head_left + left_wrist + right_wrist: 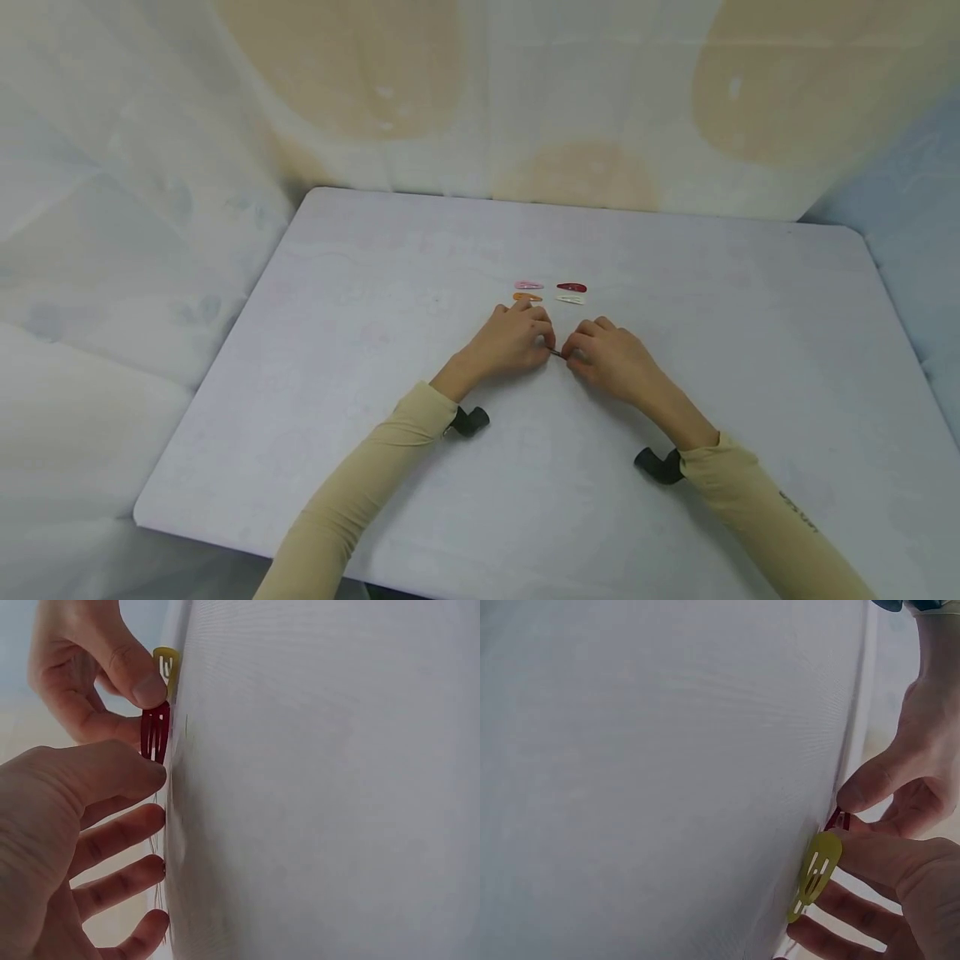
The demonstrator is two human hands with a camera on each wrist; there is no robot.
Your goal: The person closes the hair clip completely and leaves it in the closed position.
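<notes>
My two hands meet at the middle of the white table (375, 275). The left hand (517, 340) pinches a dark red hair clip (155, 733) at its lower end. Right beside it, the right hand (607, 354) holds a yellow hair clip (815, 876), its thumb (142, 682) lying where the two clips touch. In the head view only a small dark sliver (557, 353) shows between the fingertips. The red clip (838, 820) peeks out behind the yellow one in the right wrist view.
Just beyond the hands lie a pink clip (528, 285), an orange clip (527, 297), a dark red clip (572, 287) and a white clip (570, 299). Pale padded walls enclose the table on three sides.
</notes>
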